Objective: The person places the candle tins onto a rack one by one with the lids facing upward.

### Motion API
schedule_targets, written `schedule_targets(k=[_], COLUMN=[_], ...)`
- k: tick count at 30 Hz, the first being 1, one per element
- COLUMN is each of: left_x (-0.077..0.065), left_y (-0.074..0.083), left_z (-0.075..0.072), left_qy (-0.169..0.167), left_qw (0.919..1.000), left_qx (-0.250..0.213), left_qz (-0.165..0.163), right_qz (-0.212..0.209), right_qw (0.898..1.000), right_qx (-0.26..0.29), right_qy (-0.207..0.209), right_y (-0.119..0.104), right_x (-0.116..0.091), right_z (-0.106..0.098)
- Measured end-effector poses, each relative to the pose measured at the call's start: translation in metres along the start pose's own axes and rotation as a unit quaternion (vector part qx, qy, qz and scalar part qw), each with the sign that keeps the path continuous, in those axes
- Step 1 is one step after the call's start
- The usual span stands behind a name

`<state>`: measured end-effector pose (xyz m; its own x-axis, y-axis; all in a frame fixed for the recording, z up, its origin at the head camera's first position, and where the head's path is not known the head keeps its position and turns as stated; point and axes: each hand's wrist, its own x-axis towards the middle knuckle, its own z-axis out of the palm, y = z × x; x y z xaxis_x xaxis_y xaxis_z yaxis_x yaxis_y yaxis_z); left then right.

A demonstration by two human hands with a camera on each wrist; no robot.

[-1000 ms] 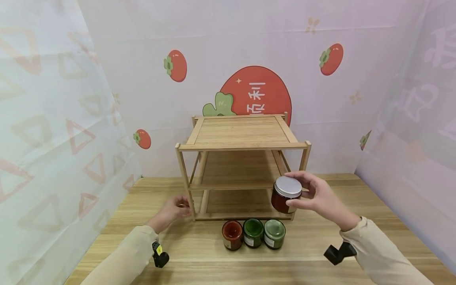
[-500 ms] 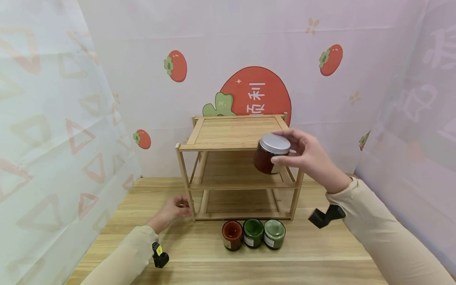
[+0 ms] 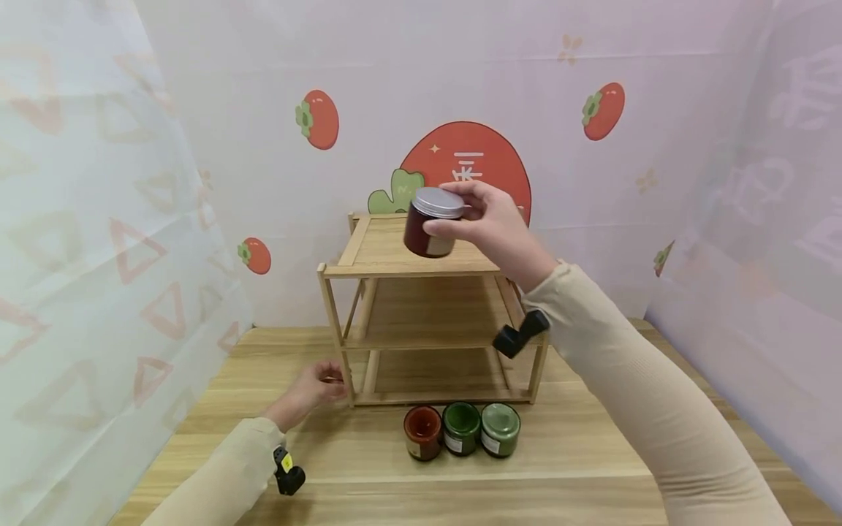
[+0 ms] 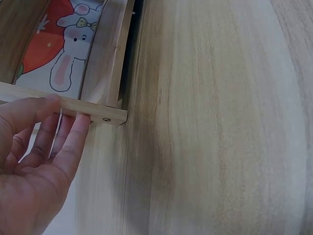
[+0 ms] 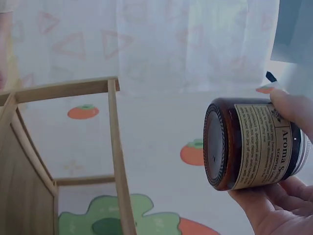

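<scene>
My right hand (image 3: 498, 232) grips a dark amber scented candle jar (image 3: 419, 235) with a silver lid, holding it over the top board of a wooden three-tier shelf (image 3: 427, 310). In the right wrist view the beige label of the candle jar (image 5: 259, 147) reads "Aroma" and "scented"; the thumb lies on one side, the fingers on the other. Low at the shelf's front left, my left hand (image 3: 308, 393) pinches the post. The left wrist view shows that post (image 4: 73, 105) between thumb and fingertips of the left hand (image 4: 41, 166).
Before the shelf, a red-brown candle jar (image 3: 423, 435), a dark green one (image 3: 461, 429) and a pale green one (image 3: 500, 431) stand in a row on the wooden table (image 3: 395, 504). A white cloth backdrop (image 3: 395, 66) with printed fruit rises behind and at the sides.
My right hand has lifted the amber candle jar from beside the shelf's front right post, up and leftward, to over the top board. The left hand stays at the post.
</scene>
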<state>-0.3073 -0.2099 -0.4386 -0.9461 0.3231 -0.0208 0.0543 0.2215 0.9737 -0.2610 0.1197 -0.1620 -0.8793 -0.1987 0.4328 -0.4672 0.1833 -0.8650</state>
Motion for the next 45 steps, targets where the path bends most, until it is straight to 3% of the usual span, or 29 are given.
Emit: schedule_targets(k=[7,18,28,35,45], left_x=[0.000,-0.002,-0.002,-0.001,-0.001], left_y=[0.002,0.004,0.003,-0.001,0.002], left_z=[-0.003,-0.002,-0.001,-0.001,-0.001], left_qy=[-0.007,-0.017,-0.016,-0.011,-0.013], left_qw=[0.9999,0.9998,0.9993,0.9998,0.9997], left_qx=[0.012,0.004,0.023,0.014,0.019], left_qz=[0.010,0.013,0.023,0.006,0.007], right_qz=[-0.009,0.005,0.071,0.083,0.087], right_qw=[1.000,1.000,0.997,0.996,0.995], right_qx=[-0.021,-0.008,-0.001,-0.009,-0.032], right_qy=[0.007,-0.007,-0.017,-0.025,-0.027], right_y=[-0.006,-0.005,0.010,0.020,0.028], right_x=[0.032,0.057,0.065,0.063,0.063], right_z=[0.021,0.042,0.060,0.069,0.079])
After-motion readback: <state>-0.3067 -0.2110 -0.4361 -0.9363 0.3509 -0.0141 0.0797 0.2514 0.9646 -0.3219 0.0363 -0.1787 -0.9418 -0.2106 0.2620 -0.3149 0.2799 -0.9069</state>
